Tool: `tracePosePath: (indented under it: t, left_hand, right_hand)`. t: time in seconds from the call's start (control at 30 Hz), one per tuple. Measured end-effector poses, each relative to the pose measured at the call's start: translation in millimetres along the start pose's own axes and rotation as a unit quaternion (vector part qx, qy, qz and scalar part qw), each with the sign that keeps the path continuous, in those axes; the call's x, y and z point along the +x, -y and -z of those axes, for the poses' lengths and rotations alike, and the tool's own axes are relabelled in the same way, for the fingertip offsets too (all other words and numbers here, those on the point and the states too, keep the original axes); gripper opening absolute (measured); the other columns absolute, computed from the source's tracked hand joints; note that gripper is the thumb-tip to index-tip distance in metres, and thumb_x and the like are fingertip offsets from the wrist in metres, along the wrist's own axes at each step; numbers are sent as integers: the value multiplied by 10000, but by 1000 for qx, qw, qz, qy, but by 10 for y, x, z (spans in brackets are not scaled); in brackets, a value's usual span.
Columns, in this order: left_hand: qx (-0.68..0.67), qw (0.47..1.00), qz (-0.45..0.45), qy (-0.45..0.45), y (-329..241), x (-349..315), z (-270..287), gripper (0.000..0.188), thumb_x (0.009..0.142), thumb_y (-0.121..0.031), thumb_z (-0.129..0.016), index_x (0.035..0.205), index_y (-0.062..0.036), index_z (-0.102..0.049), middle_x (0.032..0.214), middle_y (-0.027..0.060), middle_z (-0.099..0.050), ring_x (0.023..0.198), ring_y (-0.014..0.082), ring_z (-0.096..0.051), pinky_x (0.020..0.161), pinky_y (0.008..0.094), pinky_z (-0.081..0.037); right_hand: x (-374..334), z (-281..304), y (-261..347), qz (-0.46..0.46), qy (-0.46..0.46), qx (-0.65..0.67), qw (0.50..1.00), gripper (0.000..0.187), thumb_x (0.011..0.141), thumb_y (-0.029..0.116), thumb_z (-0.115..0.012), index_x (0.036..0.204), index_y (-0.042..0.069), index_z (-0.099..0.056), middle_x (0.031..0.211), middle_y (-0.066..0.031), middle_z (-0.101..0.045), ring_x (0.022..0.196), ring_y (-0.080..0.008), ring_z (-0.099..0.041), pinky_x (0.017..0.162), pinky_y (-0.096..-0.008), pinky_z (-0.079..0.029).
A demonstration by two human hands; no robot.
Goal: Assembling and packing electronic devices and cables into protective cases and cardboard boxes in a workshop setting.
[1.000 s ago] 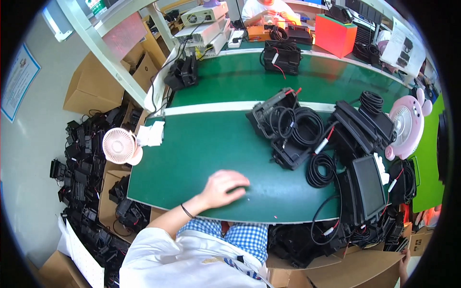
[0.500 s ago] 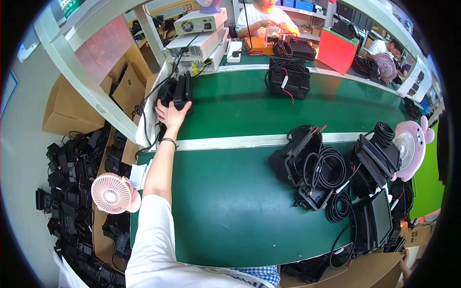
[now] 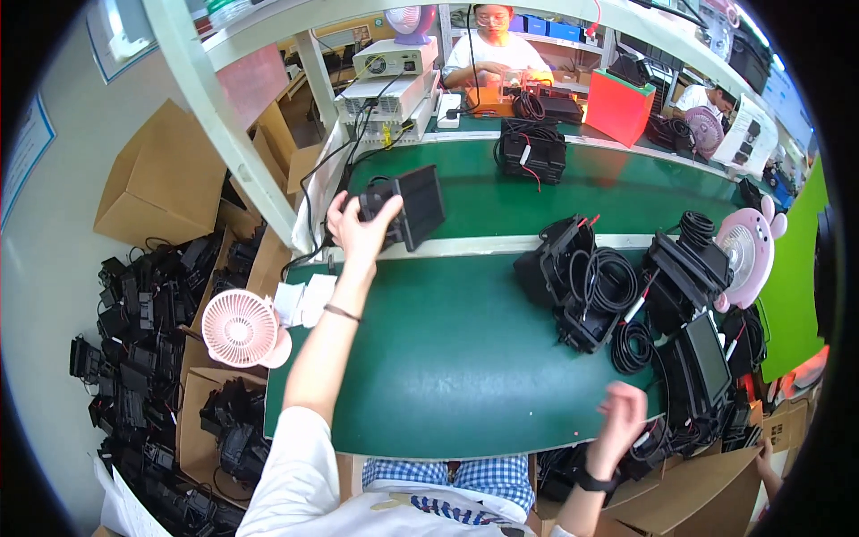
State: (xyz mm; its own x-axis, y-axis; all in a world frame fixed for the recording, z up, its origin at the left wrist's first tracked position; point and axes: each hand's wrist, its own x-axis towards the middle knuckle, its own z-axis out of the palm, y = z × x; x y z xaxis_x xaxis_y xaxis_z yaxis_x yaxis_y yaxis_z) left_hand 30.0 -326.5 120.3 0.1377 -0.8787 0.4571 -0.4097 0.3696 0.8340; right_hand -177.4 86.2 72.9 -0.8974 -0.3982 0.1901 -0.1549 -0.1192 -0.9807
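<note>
My left hand (image 3: 360, 231) grips a black device with a flat, dark rectangular panel (image 3: 422, 206), raised over the left side of the green worktable (image 3: 447, 358). The panel faces right, and my fingers wrap its bulkier back part. My right hand (image 3: 622, 413) hovers over the table's near right edge, fingers loosely bent and apart, with nothing seen in it. Nearest to it are a coiled black cable (image 3: 633, 347) and a black device with a grey panel (image 3: 707, 358). Black housings with coiled cables (image 3: 591, 295) lie farther back on the right.
A pink fan (image 3: 240, 328) and white papers (image 3: 318, 300) sit at the left edge. Cartons of black parts (image 3: 192, 430) stand beyond it. Another black unit (image 3: 530, 152) lies at the far side, where a person (image 3: 497, 54) works. Another hand (image 3: 767, 461) touches a right-hand carton (image 3: 698, 492).
My left hand has lifted the black device from the far left corner and drawn it nearer and rightward. My right hand has come into view at the lower right.
</note>
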Motion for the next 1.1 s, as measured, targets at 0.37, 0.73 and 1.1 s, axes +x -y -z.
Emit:
tracePosePath:
  t: [0.37, 0.73, 1.1]
  left_hand:
    - [-111, 992, -39, -41, -474, -2734, 1031, 551, 774, -250, -809, 1175, 12, -535, 1485, 216, -207, 1363, 383, -245, 1110, 466, -248]
    - [35, 960, -252, 121, -15, -2870, 1579, 533, 848, -214, -642, 1336, -53, -502, 1472, 223, -376, 1322, 423, -382, 1100, 511, -292]
    - [-104, 932, -161, 307, 124, -3726, 1322, 1038, 819, -269, -718, 1504, 84, -23, 1521, 403, 25, 1422, 541, -112, 1125, 518, -270]
  right_hand:
    - [-1209, -1009, -88, -39, 394, 161, 904, 680, 926, 231, -621, 1485, 35, -287, 1545, -152, -271, 1341, -288, -414, 1055, -426, -407]
    - [-1086, -1026, -340, -24, 227, 116, 967, 845, 767, 84, -804, 1458, 38, -320, 1372, -120, -456, 1158, -189, -535, 941, -315, -480]
    - [-505, -1250, 38, 304, 262, -79, 912, 931, 517, 205, -938, 1326, 76, -496, 1220, -126, -583, 1080, -257, -605, 886, -364, -529]
